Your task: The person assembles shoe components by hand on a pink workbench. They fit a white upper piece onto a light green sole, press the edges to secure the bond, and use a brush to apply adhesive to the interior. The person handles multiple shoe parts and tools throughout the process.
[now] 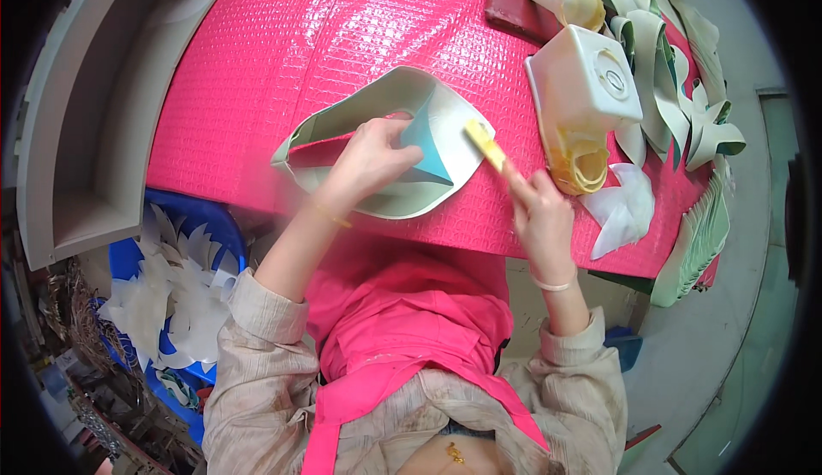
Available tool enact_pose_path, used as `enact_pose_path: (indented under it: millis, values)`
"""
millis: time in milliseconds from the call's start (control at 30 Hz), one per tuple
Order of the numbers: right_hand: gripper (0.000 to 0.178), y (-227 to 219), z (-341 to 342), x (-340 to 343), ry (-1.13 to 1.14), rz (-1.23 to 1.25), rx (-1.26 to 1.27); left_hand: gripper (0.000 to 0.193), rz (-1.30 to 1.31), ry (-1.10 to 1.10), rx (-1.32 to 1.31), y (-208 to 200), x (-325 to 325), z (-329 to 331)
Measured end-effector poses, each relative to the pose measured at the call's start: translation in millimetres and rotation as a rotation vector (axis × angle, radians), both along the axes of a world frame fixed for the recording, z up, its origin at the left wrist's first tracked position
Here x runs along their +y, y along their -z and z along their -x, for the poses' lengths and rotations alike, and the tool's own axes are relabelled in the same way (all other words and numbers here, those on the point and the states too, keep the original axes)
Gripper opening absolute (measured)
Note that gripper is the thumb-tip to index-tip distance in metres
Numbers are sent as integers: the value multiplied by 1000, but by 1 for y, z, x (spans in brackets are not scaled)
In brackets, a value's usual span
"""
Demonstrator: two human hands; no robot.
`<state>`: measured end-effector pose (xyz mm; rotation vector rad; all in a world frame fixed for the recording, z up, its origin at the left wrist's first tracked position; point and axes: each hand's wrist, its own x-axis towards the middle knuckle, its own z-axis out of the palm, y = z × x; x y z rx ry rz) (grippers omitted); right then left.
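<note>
A pale, cream-and-mint loop of sheet material (458, 103), apparently a shoe upper, lies on the pink-covered table in front of me. A teal face (428, 151) shows inside its right end. My left hand (377, 157) reaches into the loop with its fingers bent together, gripping the material by the teal part; some fingertips are hidden. In my right hand (544, 218) is a yellow-coated brush (485, 145), its handle in my closed fingers and its head over the loop's right end. Whether the brush touches the material I cannot tell.
Right of the brush stands a white plastic dispenser (586, 77) with a yellow-stained cup at its foot. White pieces (621, 205) lie beside it. Pale strips (664, 73) heap along the right edge. A grey trough (94, 115) and a blue basket (224, 227) of offcuts are left.
</note>
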<state>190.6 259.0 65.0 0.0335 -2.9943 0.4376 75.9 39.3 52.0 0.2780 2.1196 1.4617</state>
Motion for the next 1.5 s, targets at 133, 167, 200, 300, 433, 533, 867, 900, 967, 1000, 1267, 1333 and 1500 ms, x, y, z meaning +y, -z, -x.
enact_pose_path:
  millis: [133, 167, 200, 300, 433, 533, 867, 900, 967, 1000, 1267, 1333, 1500]
  values:
    - [33, -14, -32, -4, -104, 243, -189, 13, -45, 3, 39, 2, 1, -1]
    - [34, -18, -32, -2, -96, 288, -232, 14, -48, 7, 29, 3, 1, -2]
    - [34, -21, -28, -1, -78, 237, -215, 14, -46, 13, 22, 1, 0, -2]
    - [32, -18, -1, 13, -33, 124, -114, 18, -16, 14, -31, -5, -3, -1]
    - [32, -25, -7, 8, -118, 304, -232, 31, -56, 2, -52, 1, -1, 0]
    - [31, -21, -7, 18, -103, 432, -327, 17, -69, 2, -44, 1, -1, -1]
    - [30, -22, -1, 7, -168, 277, -232, 27, -120, -24, -154, 4, -4, 0]
    - [30, -25, -1, 12, -144, 247, -237, 25, -119, -25, -146, 5, -5, 0]
    - [29, -25, 2, 14, -107, 169, -207, 23, -123, -18, -130, 7, -5, 1]
    - [28, -23, 9, 12, -93, 119, -171, 22, -155, -25, -142, 10, -4, 1]
    - [27, -17, 1, 12, -59, 135, -176, 18, -256, -74, -257, 5, -3, 2]
    - [26, -14, 15, 11, -12, 32, -98, 18, -261, -71, -231, 6, -4, 2]
    - [26, 1, 58, -7, 0, 78, -1, 21, -283, -75, -243, 4, -3, 1]
